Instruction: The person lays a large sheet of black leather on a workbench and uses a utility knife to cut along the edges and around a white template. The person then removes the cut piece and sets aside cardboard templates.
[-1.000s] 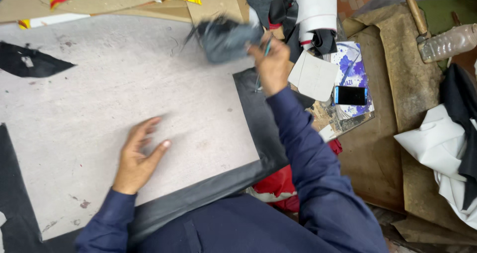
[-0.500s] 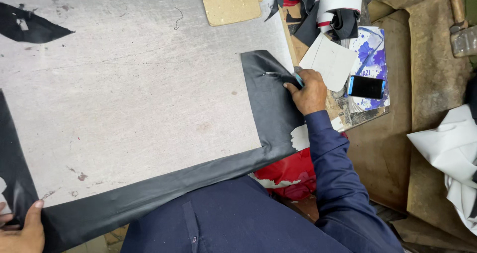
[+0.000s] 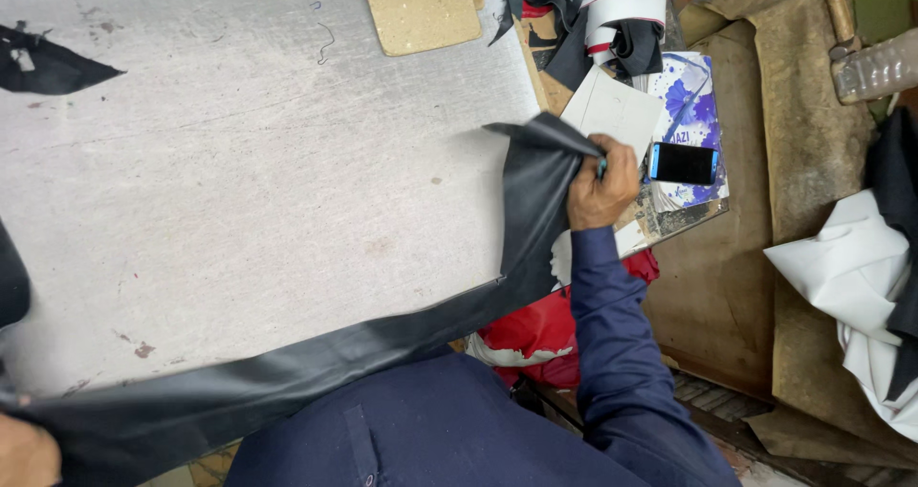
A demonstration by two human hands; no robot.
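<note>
- Black sheet [image 3: 531,210] of leather-like stuff runs along the near and right edges of the grey table [image 3: 239,181], draped over them.
- Right hand [image 3: 601,183] has fingers closed, pinching the sheet's lifted far corner; a thin pen-like tool also in the fist.
- Left hand [image 3: 24,454] at bottom left corner, touching the sheet's other end; grip cannot tell.
- Sheet looks soft, floppy, light; best held by corners.
- Phone [image 3: 683,163] on a white-and-purple printed packet [image 3: 688,100], just right of the hand; white card [image 3: 612,109] beside.
</note>
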